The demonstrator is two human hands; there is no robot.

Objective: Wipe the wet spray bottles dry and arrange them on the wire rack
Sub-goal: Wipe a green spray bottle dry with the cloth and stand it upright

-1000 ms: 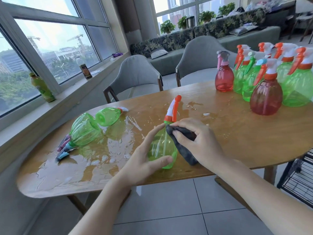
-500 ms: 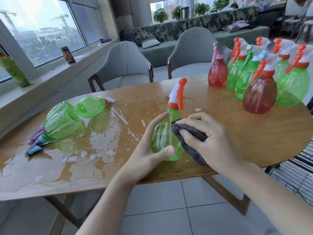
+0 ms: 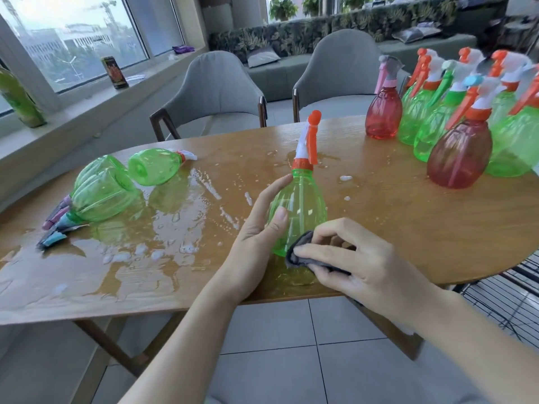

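A translucent green plastic spray bottle with a white and orange trigger head (image 3: 300,208) stands upright near the near edge of the oval wooden table (image 3: 408,228), its long axis vertical and leaning slightly away, the orange nozzle tip at the top. The left hand (image 3: 256,228) grips the bottle's left flank, fingers curved round the far side and the thumb pressed on the near face. The right hand (image 3: 358,260) is curled round a dark grey cloth (image 3: 300,253), pinching it under the fingertips and pressing it against the bottle's lower right side, close to its base. Compared with half a second ago, the cloth has dropped from the bottle's middle to its foot, and the left thumb has climbed from the base towards mid-body. To the left, two green spray bottles (image 3: 102,191) lie on their sides in a wide puddle of water (image 3: 145,243), one with its base towards the camera. At the far right a cluster of upright bottles stands on dry wood: a large red one (image 3: 459,154) nearest, a smaller red one (image 3: 383,115) behind, and green ones (image 3: 431,129) among them. A black wire rack (image 3: 501,298) shows beneath the table's right edge.
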